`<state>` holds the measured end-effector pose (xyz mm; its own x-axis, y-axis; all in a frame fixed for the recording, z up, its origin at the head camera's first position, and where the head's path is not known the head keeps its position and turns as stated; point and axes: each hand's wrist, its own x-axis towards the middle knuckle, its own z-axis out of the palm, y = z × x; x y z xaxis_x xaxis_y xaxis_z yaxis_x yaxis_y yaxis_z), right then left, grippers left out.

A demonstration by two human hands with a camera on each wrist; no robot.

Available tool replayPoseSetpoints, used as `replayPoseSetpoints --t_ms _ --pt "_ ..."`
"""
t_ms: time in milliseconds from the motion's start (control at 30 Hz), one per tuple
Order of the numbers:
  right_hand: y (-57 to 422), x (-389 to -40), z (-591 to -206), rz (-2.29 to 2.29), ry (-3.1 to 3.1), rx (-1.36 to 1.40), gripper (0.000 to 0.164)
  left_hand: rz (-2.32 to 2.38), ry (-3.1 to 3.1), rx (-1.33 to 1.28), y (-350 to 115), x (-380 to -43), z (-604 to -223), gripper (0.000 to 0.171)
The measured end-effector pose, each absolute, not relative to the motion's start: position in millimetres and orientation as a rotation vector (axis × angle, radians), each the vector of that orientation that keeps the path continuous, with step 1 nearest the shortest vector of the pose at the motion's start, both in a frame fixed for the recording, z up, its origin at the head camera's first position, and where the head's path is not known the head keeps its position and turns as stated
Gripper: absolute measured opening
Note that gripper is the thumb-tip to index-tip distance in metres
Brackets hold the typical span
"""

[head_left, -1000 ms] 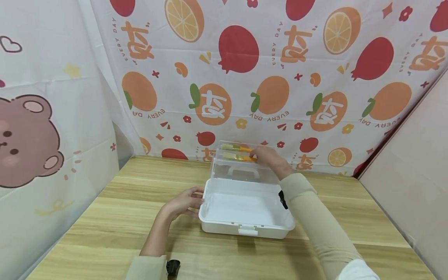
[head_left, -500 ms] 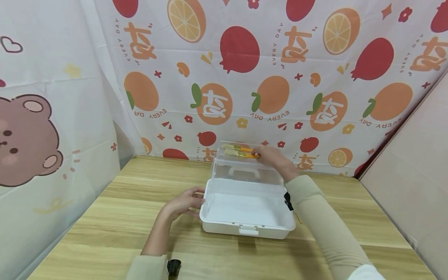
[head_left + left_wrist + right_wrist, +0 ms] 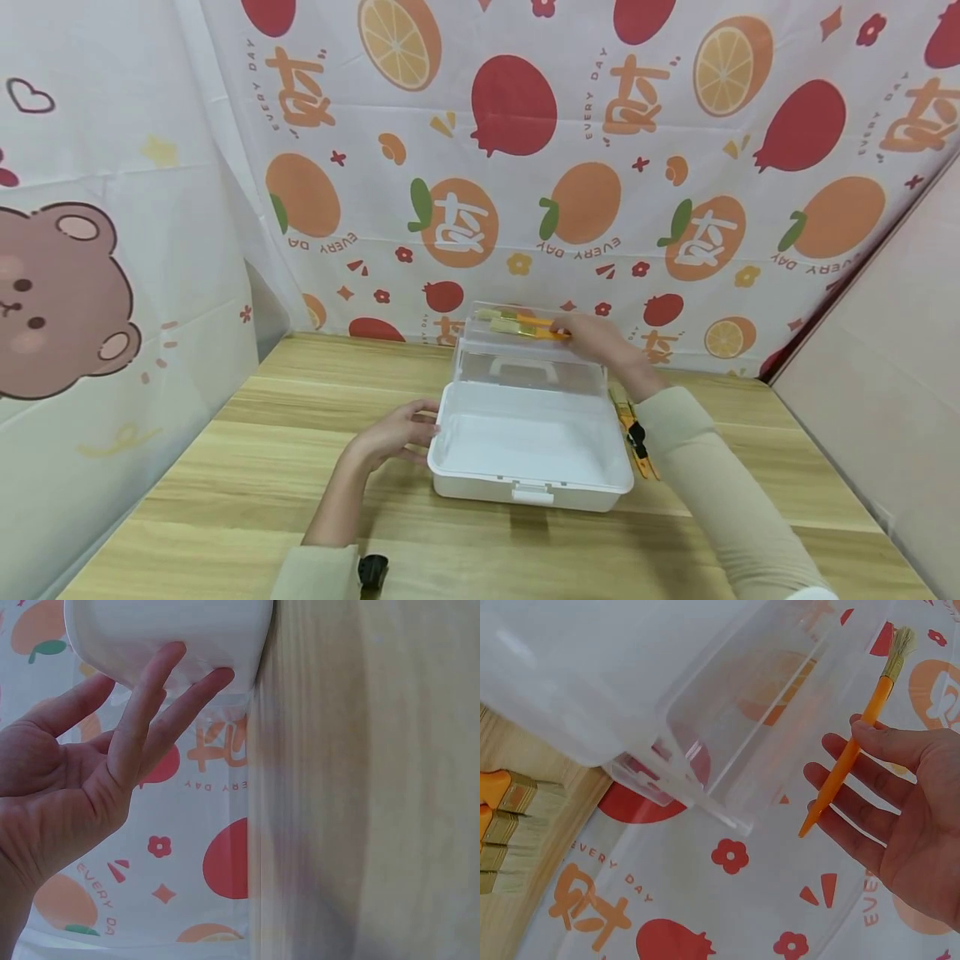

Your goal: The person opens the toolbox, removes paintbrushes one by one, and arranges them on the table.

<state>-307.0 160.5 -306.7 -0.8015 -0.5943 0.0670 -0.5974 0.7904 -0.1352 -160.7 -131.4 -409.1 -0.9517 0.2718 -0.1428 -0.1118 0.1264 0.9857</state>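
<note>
A white plastic box stands on the table with its clear lid tipped back against the patterned cloth. My left hand touches the box's left side; in the left wrist view, fingertips of spread, nearly straight fingers meet its wall. Behind the box, my right hand pinches a flat paintbrush by its orange handle, thumb on one side and fingers on the other. Its pale bristles point left, over the lid. A second, similar brush shape shows just behind it at the lid.
Several orange-handled paintbrushes lie side by side on the wooden table, right of the box and partly behind my right sleeve. A fruit-print cloth hangs close behind the lid. A white wall panel bounds the right side.
My right hand has shifted a little to the right with the paintbrush. The sleeve moving right has uncovered the brushes beside the box. My left hand and the box stay put.
</note>
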Motion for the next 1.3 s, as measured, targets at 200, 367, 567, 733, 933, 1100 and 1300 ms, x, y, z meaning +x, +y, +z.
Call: replayPoseSetpoints --t_ms 200,367,567,733,933,1100,1300 --pt "171 -302 -303 0.208 -2.934 0.954 0.032 1.901 2.129 0.147 -131 -161 -404 0.044" --pt "182 -296 -301 0.187 -2.926 0.936 0.031 1.897 2.13 0.149 -130 -160 -403 0.045" --pt "197 -291 -298 0.18 -2.904 0.929 0.032 1.895 2.134 0.158 -130 -161 -404 0.046" --pt "209 -287 -297 0.215 -2.906 0.892 0.032 1.882 2.143 0.16 -131 -161 -406 0.046" --pt "222 -285 -299 0.184 -2.871 0.898 0.028 1.871 2.149 0.171 -131 -162 -409 0.046" --pt "230 -283 -300 0.145 -2.839 0.904 0.026 1.875 2.148 0.153 -130 -162 -409 0.045" --pt "239 -281 -302 0.14 -2.848 0.874 0.025 1.873 2.138 0.149 -130 -163 -410 0.045"
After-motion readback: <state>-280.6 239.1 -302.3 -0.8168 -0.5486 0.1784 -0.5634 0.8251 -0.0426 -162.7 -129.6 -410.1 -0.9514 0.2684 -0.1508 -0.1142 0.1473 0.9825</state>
